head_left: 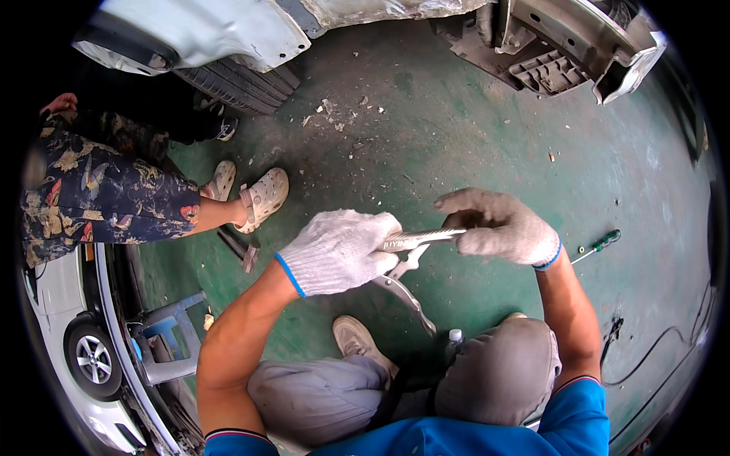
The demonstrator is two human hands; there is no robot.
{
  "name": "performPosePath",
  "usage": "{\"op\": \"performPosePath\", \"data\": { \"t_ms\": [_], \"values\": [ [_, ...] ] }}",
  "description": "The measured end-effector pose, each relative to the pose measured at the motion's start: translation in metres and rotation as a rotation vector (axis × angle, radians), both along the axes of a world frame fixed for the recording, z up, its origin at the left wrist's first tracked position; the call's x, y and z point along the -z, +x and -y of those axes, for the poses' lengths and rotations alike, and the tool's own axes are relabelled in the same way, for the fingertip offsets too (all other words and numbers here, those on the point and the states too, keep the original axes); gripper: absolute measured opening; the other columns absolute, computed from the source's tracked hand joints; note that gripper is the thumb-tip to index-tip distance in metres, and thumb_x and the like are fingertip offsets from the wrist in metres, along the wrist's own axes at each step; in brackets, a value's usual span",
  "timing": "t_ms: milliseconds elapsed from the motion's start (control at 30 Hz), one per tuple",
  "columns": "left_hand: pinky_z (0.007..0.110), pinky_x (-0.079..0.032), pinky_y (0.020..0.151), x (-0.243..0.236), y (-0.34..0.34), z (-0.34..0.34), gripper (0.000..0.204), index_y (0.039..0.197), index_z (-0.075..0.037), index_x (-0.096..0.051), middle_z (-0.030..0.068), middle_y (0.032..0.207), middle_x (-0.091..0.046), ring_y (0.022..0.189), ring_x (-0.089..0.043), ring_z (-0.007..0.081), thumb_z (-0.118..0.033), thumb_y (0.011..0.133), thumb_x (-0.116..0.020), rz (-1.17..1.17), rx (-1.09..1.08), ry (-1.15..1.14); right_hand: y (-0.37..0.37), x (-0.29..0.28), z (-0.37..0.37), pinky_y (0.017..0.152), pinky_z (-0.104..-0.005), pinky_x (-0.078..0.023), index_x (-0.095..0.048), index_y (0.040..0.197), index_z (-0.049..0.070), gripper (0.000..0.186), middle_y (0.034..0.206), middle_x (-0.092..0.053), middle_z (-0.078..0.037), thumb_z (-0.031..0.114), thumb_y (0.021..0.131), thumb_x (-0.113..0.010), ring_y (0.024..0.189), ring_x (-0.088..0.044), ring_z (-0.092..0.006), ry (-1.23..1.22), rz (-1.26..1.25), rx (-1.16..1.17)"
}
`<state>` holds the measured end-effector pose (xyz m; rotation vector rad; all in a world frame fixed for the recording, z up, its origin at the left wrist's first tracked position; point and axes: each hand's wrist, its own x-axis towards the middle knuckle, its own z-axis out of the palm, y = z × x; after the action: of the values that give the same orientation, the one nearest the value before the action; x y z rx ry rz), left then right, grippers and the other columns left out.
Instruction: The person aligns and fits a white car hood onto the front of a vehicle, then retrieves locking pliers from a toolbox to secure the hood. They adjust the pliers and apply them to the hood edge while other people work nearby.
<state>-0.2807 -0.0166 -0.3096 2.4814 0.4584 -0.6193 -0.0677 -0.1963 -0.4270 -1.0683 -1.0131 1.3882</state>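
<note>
Left grip (338, 252) is closed around silver locking pliers (407, 241), whose handles extend rightward, one slanting near. Right grip (503, 229) curls at their right end; whether it holds them cannot be told.

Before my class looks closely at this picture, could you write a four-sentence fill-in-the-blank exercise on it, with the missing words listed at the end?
1. The left hand, which grips the locking pliers, wears a glove trimmed in ____ at the wrist.
2. A screwdriver lies on the floor to the person's ____.
3. That screwdriver's handle is coloured ____.
4. A bystander's patterned shorts show on the ____ side of the picture.

Missing words: blue; right; green; left.
</note>
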Motion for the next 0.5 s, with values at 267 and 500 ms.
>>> {"op": "performPosePath", "data": {
  "t_ms": [267,500],
  "values": [
    [0.038,-0.052,0.063,0.004,-0.011,-0.018,0.039,0.110,0.000,-0.071,0.0114,0.078,-0.068,0.066,-0.066,0.0189,-0.032,0.088,-0.069,-0.128,-0.240,-0.337,-0.003,-0.005,0.017,0.087,-0.0291,-0.056,-0.064,0.139,-0.002,0.052,0.115,-0.072,-0.008,0.028,0.099,-0.078,0.096,-0.067,-0.0144,-0.012,-0.116,0.110],
    [0.030,-0.050,0.066,0.003,-0.019,-0.009,0.032,0.104,0.000,-0.071,0.0032,0.078,-0.064,0.072,-0.060,0.0097,-0.027,0.088,-0.068,-0.185,-0.280,-0.466,-0.018,-0.005,0.011,0.068,-0.0282,-0.058,-0.069,0.126,-0.002,0.041,0.092,-0.072,-0.006,0.031,0.102,-0.074,0.074,-0.067,-0.0134,-0.191,-0.261,0.155]
  ]
}}
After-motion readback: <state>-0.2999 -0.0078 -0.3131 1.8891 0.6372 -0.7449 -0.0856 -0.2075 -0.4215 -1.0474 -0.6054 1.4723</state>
